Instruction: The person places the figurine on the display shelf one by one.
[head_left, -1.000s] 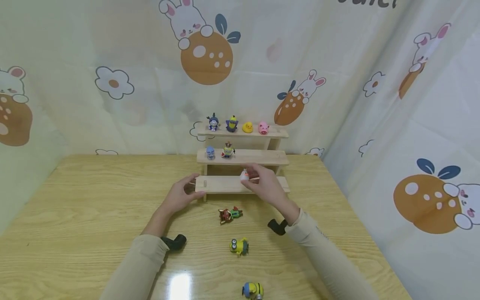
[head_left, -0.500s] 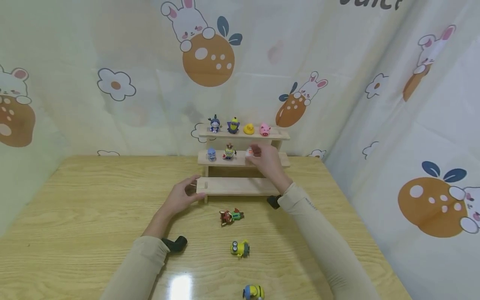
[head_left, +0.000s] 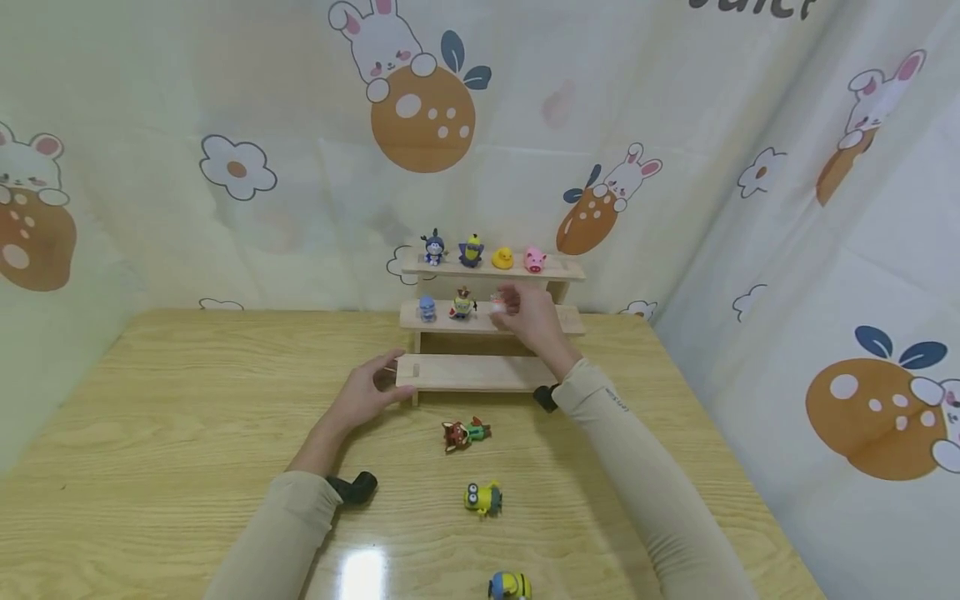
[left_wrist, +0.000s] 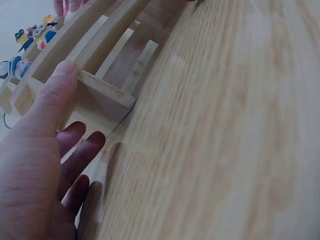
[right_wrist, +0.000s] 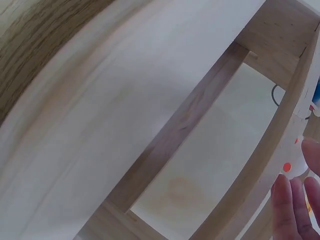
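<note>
A three-step wooden shelf (head_left: 480, 372) stands near the back of the table. My left hand (head_left: 363, 393) holds the left end of its lowest step, thumb at the front; in the left wrist view the thumb (left_wrist: 54, 92) presses the step's edge and other fingers spread below it. My right hand (head_left: 534, 317) pinches a small white toy figure (head_left: 497, 305) at the middle step, partly hidden by the fingers. Orange spots show on the white figure (right_wrist: 299, 167) in the right wrist view. Left of it on that step stand a crowned minion figure (head_left: 462, 306) and a small blue figure (head_left: 427, 309).
On the top step are a dark blue figure (head_left: 433, 248), a caped minion (head_left: 471, 251), a yellow duck (head_left: 502, 258) and a pink pig (head_left: 535, 260). A fox figure (head_left: 465, 434) and two minion toys (head_left: 482, 498) lie on the table before the shelf. A patterned curtain (head_left: 315, 225) hangs behind.
My right hand has carried the white figure from over the lowest step up and back to the middle step. The left hand has stayed at the shelf's left end.
</note>
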